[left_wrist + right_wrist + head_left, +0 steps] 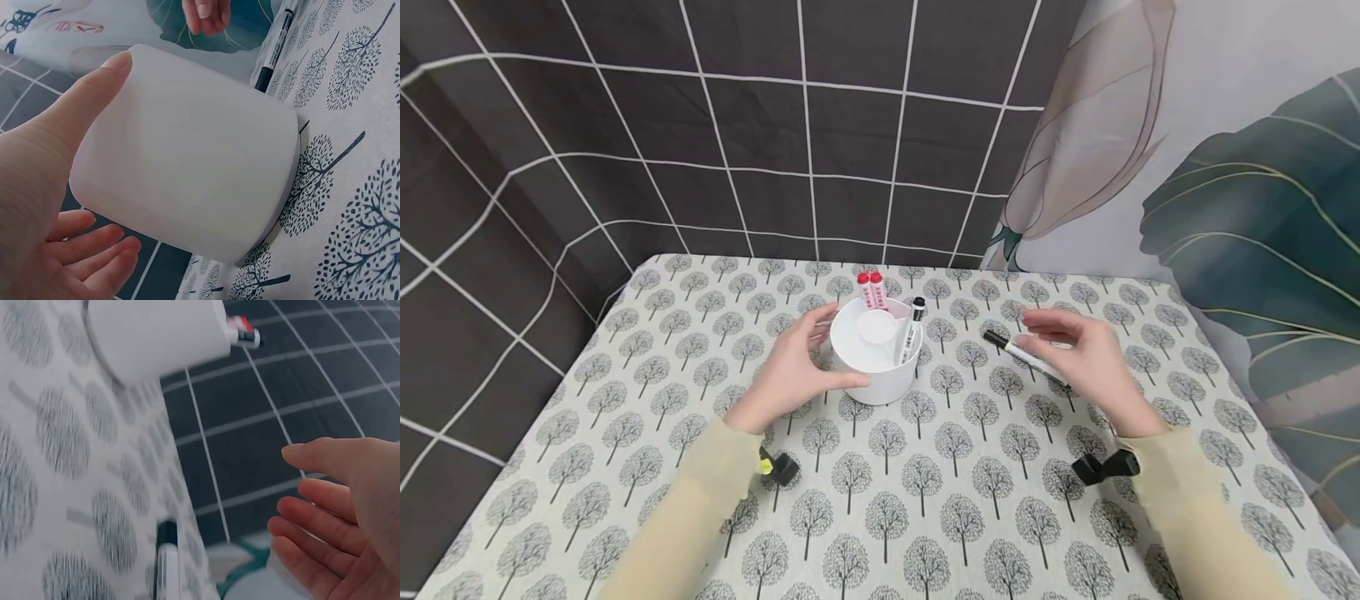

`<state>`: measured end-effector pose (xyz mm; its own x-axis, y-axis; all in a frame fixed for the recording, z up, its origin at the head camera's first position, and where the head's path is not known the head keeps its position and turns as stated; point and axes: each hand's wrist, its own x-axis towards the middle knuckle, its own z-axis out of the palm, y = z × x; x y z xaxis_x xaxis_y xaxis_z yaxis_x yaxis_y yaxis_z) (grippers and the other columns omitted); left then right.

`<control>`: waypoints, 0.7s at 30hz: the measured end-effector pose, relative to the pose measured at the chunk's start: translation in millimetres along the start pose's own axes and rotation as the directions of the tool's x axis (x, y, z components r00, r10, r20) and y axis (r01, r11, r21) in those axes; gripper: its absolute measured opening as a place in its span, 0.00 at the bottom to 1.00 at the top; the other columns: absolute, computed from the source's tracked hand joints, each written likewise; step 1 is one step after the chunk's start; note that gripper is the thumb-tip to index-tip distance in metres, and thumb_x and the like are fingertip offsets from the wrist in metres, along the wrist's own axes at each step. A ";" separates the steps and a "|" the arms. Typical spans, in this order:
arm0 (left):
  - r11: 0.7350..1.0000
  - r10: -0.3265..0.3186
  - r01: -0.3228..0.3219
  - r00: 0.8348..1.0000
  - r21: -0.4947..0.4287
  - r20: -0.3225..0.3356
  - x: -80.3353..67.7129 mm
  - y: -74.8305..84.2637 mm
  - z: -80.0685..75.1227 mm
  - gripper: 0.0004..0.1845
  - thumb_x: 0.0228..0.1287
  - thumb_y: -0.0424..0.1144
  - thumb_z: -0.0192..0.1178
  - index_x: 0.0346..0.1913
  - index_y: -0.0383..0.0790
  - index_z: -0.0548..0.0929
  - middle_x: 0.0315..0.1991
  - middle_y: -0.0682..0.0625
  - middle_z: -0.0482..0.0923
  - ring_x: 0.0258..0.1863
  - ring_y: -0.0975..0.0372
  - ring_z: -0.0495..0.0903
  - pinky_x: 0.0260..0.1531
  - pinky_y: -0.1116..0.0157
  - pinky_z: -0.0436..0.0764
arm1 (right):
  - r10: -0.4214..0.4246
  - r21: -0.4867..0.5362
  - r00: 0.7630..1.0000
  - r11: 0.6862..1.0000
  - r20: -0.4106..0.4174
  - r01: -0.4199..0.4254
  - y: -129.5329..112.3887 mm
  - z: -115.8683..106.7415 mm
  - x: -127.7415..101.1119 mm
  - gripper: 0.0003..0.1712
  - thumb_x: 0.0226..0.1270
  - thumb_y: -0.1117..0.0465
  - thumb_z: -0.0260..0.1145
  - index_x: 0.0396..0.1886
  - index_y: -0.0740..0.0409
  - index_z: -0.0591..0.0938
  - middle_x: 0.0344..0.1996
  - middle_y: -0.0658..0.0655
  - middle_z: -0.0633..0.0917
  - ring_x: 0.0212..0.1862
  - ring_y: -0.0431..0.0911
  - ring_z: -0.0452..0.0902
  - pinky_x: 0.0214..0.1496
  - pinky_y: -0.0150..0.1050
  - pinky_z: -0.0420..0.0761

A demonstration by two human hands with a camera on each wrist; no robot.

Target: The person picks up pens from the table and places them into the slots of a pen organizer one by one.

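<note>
A round white pen holder (880, 385) with inner compartments stands on the patterned cloth. Two red-capped markers (871, 292) lean at its back, and a black-capped marker (911, 332) leans at its right side. My left hand (796, 362) is around the holder's left side, thumb along its near wall and relaxed fingers spread beside it (94, 250). Another black-capped marker (1026, 358) lies on the cloth to the right, its cap (167, 532) pointing toward the holder. Just over that marker is my right hand (1086, 354), fingers loosely bent, apart from thumb, holding nothing.
The table's tree-print cloth (850, 475) spreads under everything. A dark grid-patterned curtain (760, 125) hangs behind and at the left; a leaf-print curtain (1262, 208) hangs at the right. Each wrist wears a small black camera (1105, 468).
</note>
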<state>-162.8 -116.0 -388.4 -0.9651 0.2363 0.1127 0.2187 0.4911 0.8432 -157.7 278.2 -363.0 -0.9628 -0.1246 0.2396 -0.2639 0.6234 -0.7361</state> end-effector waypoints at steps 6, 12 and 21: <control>1.000 0.009 -0.009 1.000 -0.005 -0.005 1.4 2.0 2.3 0.65 0.35 0.62 0.84 0.78 0.46 0.61 0.72 0.48 0.68 0.68 0.55 0.70 0.66 0.56 0.72 | 0.050 -0.045 0.998 0.998 -0.029 -0.051 19.3 -17.3 -11.6 0.21 0.68 0.56 0.74 0.57 0.61 0.85 0.50 0.63 0.87 0.43 0.32 0.81 0.44 0.21 0.79; 0.999 0.035 -0.035 0.999 -0.036 -0.021 2.1 1.9 5.9 0.63 0.38 0.56 0.85 0.78 0.45 0.62 0.71 0.47 0.69 0.68 0.54 0.71 0.66 0.56 0.72 | 0.101 -0.119 0.995 0.988 -0.001 -0.101 37.5 -24.3 -18.8 0.21 0.69 0.54 0.72 0.55 0.64 0.85 0.47 0.62 0.88 0.40 0.35 0.82 0.41 0.20 0.79; 0.997 0.055 -0.056 0.998 -0.048 -0.025 2.7 1.5 7.9 0.60 0.39 0.54 0.86 0.77 0.45 0.65 0.70 0.51 0.70 0.66 0.55 0.73 0.65 0.55 0.74 | 0.098 -0.182 0.994 0.979 0.043 -0.088 62.6 -20.0 -23.3 0.20 0.69 0.58 0.73 0.54 0.66 0.85 0.45 0.64 0.88 0.42 0.52 0.84 0.39 0.21 0.78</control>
<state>-163.9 -107.9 -390.9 -0.9550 0.2420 0.1717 0.2653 0.4366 0.8597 -150.6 335.5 -402.0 -0.9856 -0.0962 0.1393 -0.1630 0.7619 -0.6269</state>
